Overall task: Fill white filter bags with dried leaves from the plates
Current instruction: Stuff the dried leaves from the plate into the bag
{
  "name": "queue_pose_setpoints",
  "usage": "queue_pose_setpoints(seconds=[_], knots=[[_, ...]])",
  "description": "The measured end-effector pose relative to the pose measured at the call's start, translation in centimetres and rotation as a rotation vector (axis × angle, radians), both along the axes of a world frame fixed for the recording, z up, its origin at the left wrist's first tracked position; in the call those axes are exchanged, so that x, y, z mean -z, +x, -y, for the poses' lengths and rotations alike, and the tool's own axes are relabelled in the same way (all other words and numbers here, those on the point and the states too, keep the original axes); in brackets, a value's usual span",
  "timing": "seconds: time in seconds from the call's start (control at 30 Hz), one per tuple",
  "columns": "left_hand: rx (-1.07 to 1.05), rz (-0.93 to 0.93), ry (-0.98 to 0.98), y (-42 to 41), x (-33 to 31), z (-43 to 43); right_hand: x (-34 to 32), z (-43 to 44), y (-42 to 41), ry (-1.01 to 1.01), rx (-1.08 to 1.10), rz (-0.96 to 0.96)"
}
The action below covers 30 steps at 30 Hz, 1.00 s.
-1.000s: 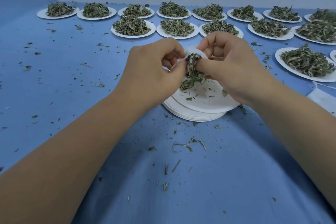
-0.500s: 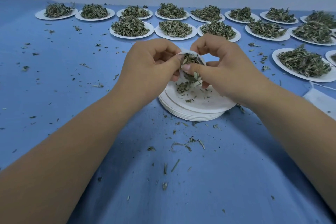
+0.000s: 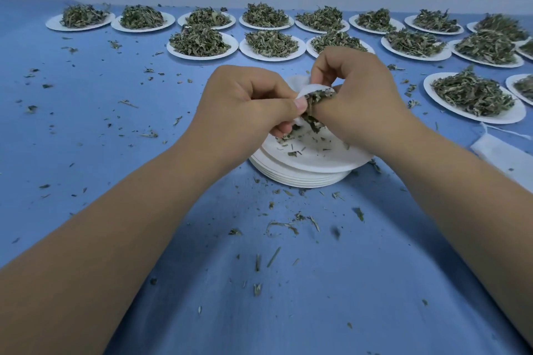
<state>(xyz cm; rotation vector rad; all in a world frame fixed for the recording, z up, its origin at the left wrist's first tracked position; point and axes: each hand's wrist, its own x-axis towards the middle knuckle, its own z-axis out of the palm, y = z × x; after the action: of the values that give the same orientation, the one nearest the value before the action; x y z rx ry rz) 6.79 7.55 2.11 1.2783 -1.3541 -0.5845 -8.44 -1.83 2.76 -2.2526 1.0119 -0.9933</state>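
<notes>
Right at the fingertips: a white filter bag (image 3: 306, 88), pinched at its open mouth from both sides. Gripped on the left rim by the left hand (image 3: 248, 108), with the thumb pressed against curled fingers and the fabric caught between. Gripped on the right by the right hand (image 3: 357, 95), with forefinger and thumb curled over the far rim and the remaining fingers tucked beneath. Crammed into the mouth, between the two thumbs, a clump of dried leaves (image 3: 315, 101), with some trailing down out of the opening. Lower part of the bag hidden behind the hands, so no telling whether touching anything below.

Directly underneath, a stack of white plates (image 3: 305, 176) near the middle of the table (image 3: 129, 153), its top plate dotted with a few leaf crumbs. Just past the stack, toward the near edge, loose leaf bits (image 3: 281, 226) strewn over the blue cloth.

Further out, along the far edge, two rows of heaped plates (image 3: 199, 43), each piled with green leaves, continuing round toward the far right corner. At the right edge, beside the right forearm, a second filter bag (image 3: 501, 157) lying flat, with a thin string trailing from it.
</notes>
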Motion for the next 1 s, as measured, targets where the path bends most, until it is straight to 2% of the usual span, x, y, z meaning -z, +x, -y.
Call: queue_pose_setpoints(seconds=[0.2, 0.37, 0.53, 0.73, 0.9, 1.0], knots=[[-0.302, 0.280, -0.082, 0.5, 0.4, 0.4, 0.3, -0.3, 0.1, 0.026, -0.059, 0.020], [-0.381, 0.313, -0.128, 1.1, 0.3, 0.5, -0.1, -0.5, -0.3, 0.209, -0.226, 0.055], [-0.274, 0.237, -0.082, 1.2, 0.6, 0.8, -0.1, 0.0, -0.3, 0.229, -0.206, 0.155], [-0.125, 0.062, -0.055, 1.3, 0.3, 0.8, 0.4, -0.2, -0.4, 0.176, -0.181, 0.113], [0.010, 0.020, -0.049, 0.8, 0.2, 0.7, 0.7, -0.1, -0.1, 0.004, -0.073, -0.034], [0.002, 0.028, -0.033, 0.8, 0.3, 0.7, 0.8, 0.1, -0.4, -0.002, -0.053, -0.029]])
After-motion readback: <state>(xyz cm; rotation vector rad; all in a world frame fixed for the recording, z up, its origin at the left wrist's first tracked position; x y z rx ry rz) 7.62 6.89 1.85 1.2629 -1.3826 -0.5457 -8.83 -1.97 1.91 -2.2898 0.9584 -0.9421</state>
